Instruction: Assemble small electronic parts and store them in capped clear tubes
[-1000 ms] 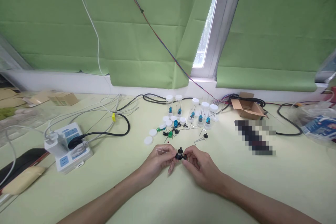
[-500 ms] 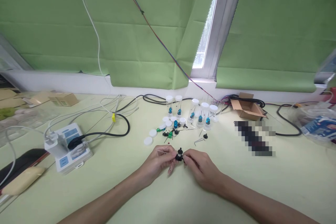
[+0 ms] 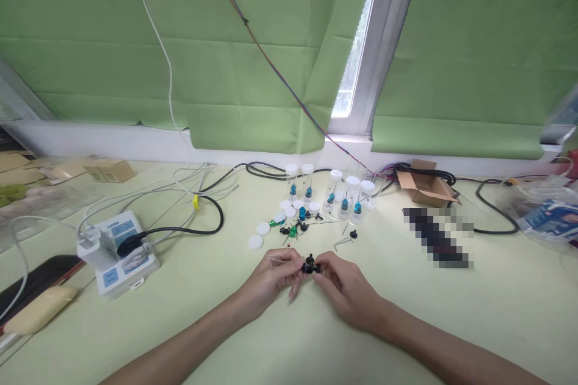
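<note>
Between my two hands is a small black jointed part (image 3: 310, 264) with a knob on top; its exact kind is unclear. My left hand (image 3: 279, 274) pinches its left side, and a thin pale rod sticks out of the same hand. The fingertips of my right hand (image 3: 343, 286) are closed at the part's right end. Just beyond lie green pieces (image 3: 293, 231), a blue piece (image 3: 302, 213), white round caps (image 3: 255, 242) and L-shaped hex keys (image 3: 343, 243). A loose black knob (image 3: 353, 233) rests beside the keys.
Several clear tubes with white lids (image 3: 353, 198) stand at the back, holding blue pieces. A white power strip (image 3: 129, 271) with plugs and cables lies left. At the back right are an open cardboard box (image 3: 424, 189), black cables and a plastic bag (image 3: 548, 210).
My right fingers have shifted slightly up along the black part, and more of its right end shows. My left hand has barely moved.
</note>
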Motion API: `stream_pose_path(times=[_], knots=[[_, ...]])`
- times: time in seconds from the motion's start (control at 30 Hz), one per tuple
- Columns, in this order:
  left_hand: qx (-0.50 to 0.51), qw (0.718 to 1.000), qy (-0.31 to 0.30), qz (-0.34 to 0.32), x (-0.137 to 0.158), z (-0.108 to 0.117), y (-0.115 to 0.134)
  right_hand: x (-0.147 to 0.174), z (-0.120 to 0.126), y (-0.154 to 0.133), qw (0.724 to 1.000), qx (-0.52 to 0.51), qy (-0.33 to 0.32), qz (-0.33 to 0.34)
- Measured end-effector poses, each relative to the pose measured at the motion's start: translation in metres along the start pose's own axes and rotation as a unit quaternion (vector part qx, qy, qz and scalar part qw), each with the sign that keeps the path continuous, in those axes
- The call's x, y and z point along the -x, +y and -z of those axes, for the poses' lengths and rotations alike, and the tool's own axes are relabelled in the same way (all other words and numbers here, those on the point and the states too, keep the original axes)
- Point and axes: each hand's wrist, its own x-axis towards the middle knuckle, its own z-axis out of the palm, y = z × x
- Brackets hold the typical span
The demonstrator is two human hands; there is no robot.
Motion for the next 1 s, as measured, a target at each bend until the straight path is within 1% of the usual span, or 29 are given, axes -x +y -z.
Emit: stream_pose_path(times=[0.17,0.63,1.0], knots=[[-0.001,1.000,-0.004,-0.001,-0.0003,0.0000,-0.0003,-0.0006,0.0010,-0.0016,1.000,0.016,-0.002,0.013],[0.004,1.000,-0.006,-0.003,-0.0008,0.0012,-0.0011,-0.0025,-0.0002,-0.0025,0.999,0.039,-0.018,0.015],[0.000,1.000,-0.010,-0.004,-0.0003,0.0002,-0.0003,-0.0030,0.0014,-0.0040,0.998,0.049,-0.036,0.000]])
